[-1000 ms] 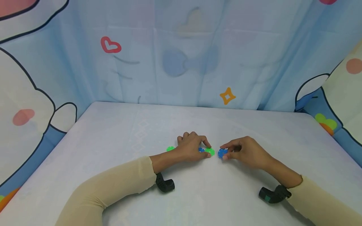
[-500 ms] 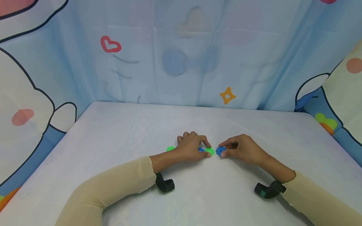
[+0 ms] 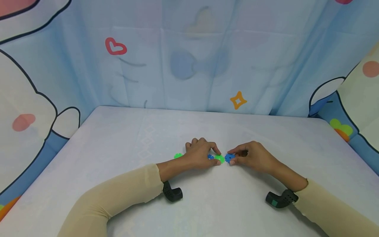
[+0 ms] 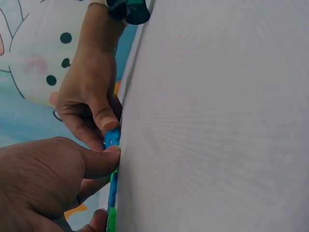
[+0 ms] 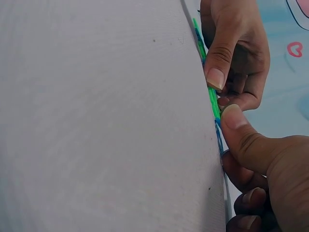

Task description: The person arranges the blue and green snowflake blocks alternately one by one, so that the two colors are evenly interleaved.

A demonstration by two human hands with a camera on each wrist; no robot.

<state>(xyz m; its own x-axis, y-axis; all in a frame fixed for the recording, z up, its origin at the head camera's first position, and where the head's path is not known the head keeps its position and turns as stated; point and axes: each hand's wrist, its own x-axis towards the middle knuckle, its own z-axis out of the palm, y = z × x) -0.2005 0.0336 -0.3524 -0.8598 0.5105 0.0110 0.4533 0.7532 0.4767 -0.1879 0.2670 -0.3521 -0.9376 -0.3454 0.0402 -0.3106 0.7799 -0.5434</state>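
Observation:
Several notched plastic discs lie in a row on the white table, alternating green and blue. My left hand arches over the row, its thumb and index finger on the edges of the green disc at the right end. Left of that disc a blue disc shows partly, and a green disc peeks out past the hand. Between thumb and index finger, my right hand pinches another blue disc, its rim right at the green one's. In the right wrist view, this blue disc meets the green disc nearly flat.
White cloth covers the table, which reaches back to a light blue printed curtain. Black wrist cameras are strapped at the left wrist and the right wrist, low over the cloth.
My right hand has moved left with the blue disc, bringing it from a small gap right up to the green disc. My left hand has stayed in place.

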